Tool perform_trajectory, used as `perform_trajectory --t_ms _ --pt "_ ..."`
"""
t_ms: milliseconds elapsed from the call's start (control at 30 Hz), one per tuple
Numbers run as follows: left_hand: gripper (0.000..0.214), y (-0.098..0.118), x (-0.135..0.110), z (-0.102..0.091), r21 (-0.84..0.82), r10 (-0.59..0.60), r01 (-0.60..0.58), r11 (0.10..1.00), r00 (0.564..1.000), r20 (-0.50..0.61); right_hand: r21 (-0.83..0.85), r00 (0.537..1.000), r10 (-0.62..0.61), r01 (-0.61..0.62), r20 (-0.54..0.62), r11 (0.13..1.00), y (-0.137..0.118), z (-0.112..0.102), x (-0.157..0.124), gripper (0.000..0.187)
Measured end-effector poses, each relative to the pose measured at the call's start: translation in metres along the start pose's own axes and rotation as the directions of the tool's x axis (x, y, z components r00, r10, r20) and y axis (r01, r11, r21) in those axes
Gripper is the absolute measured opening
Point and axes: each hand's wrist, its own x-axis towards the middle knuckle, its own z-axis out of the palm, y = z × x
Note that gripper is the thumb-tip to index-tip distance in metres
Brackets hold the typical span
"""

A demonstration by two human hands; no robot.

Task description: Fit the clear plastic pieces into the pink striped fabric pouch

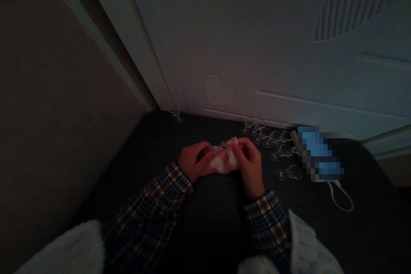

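Both hands meet over a dark table (205,222) in dim light. My left hand (194,160) is closed around the left end of a pink and white checked cloth (223,162). At the cloth's right end my right hand (248,162) pinches its upper edge with curled fingers. Something small and clear seems wrapped in the cloth between the fingertips, but I cannot make it out. Both sleeves are plaid with white fleece cuffs.
Several small clear stemmed glasses (272,141) stand in a cluster right of my hands, and one more glass (176,115) at the back left. A blurred blue object (317,154) with a white cable (340,197) lies further right. A white panelled door (257,51) rises behind the table.
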Motion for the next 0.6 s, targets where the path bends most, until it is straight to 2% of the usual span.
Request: perform_trajectory --t_ms 100,233,367,600 --pt "0.034 0.0003 -0.0002 -0.0019 -0.001 -0.021 0.021 1.000 1.000 0.023 -0.007 1.000 -0.006 0.007 0.027 1.000 -0.0007 0.0002 -0.0009 0.018" --pt "0.025 0.0004 -0.0005 -0.0008 -0.078 -0.013 0.011 0.997 1.000 -0.019 -0.008 1.000 -0.016 0.016 0.009 1.000 0.0032 0.0004 0.0001 0.017" --pt "0.037 -0.0005 -0.0008 0.0032 -0.135 0.033 -0.036 0.990 0.999 -0.022 0.024 1.000 0.003 -0.003 -0.010 1.000 0.0076 -0.0012 0.0025 0.019" --pt "0.026 -0.0018 -0.0019 0.0063 -0.011 0.064 -0.065 0.998 0.995 -0.071 0.070 0.999 0.040 -0.039 -0.020 0.997 0.0062 -0.0017 0.0027 0.021"
